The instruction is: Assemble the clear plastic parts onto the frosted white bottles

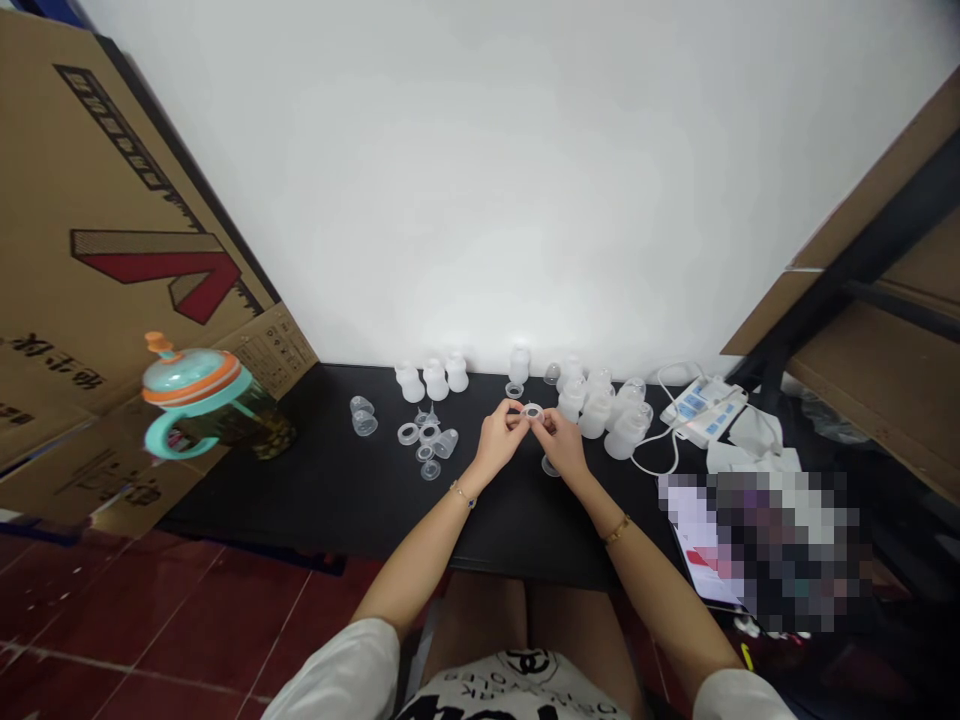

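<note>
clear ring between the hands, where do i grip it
Pinch the clear ring by its outer rim from opposite sides, as the left hand and right hand do: it is thin with a central hole, so the edge grips best.

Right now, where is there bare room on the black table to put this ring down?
Widest bare patch: the black table between the sippy cup and the clear cups. Another strip lies in front of your left hand and right hand. Crowded: the white bottles by the corded white device, and the small clear rings.
</note>
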Demonstrator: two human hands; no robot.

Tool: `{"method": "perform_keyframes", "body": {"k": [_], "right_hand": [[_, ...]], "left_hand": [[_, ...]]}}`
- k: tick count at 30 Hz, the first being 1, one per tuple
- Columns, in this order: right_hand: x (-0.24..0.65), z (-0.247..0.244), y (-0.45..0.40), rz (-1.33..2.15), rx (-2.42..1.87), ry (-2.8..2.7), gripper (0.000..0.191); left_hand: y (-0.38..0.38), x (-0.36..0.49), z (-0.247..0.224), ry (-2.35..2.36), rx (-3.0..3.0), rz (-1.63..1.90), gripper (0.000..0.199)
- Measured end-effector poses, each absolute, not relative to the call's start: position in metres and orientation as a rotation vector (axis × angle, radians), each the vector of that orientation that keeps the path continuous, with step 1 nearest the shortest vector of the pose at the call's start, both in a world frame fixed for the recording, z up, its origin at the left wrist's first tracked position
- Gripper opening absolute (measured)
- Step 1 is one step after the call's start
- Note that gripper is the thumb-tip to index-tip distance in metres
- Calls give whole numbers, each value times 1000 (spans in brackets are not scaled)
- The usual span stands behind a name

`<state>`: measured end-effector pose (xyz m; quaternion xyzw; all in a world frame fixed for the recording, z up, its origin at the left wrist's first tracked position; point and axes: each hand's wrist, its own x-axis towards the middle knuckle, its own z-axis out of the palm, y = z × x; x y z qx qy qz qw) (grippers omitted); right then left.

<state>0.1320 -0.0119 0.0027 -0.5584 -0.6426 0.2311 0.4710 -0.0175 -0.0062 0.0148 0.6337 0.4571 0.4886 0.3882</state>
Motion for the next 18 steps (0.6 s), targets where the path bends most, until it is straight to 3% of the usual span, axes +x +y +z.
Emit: {"method": "perform_keyframes", "body": {"k": [18], "right_hand": [[132, 1, -12, 588, -1374, -1575, 35]], "left_hand": [[-6, -17, 15, 1164, 1586, 1221, 16]]}}
